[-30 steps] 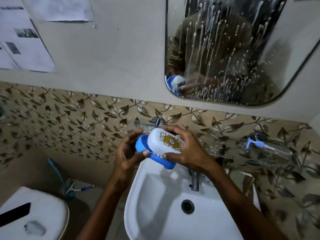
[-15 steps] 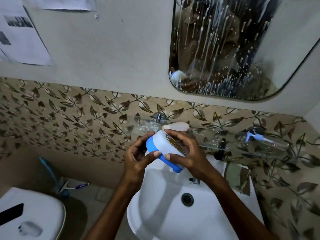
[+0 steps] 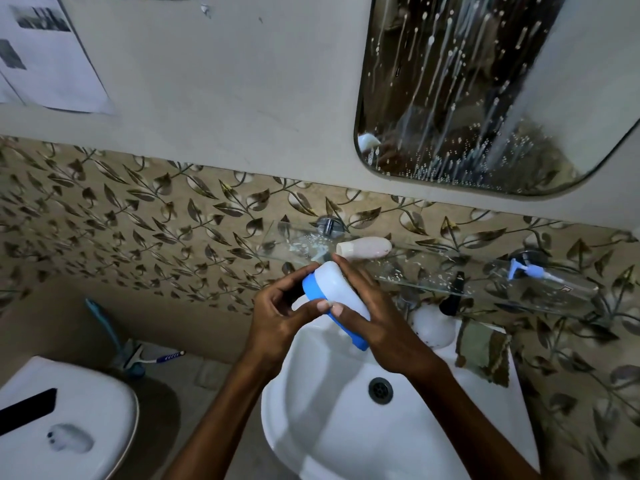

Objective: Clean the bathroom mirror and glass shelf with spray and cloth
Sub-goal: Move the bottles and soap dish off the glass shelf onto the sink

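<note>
We held a white plastic container with a blue lid [image 3: 337,299] in both hands above the white ceramic sink [image 3: 346,427]. Our right hand [image 3: 375,320] lay over the white body, its fingers [image 3: 349,271] curled around it and the thumb pressed near the blue rim. Our left hand [image 3: 277,313] gripped the lid end, the fingers curled at the blue ring and the thumb touching the white part beside the right thumb.

Just behind the container, the clear glass shelf [image 3: 433,275] ran along the leaf-patterned tiled wall [image 3: 138,220], and it carried white droplets. A small pale pink bottle [image 3: 363,248] lay on its side on the shelf, near our right fingertips. Further right on the shelf lay a transparent spray bottle with a light blue nozzle [image 3: 550,277]. The rounded mirror [image 3: 485,98] hung above the shelf, covered with white streaks and drops.

On the sink edge, under the shelf, stood a white round bottle with a black top [image 3: 434,323], and beside it lay a greenish patterned cloth [image 3: 483,351]. At the lower left we saw a white toilet lid [image 3: 69,410], and papers [image 3: 45,64] were stuck on the wall at the upper left.
</note>
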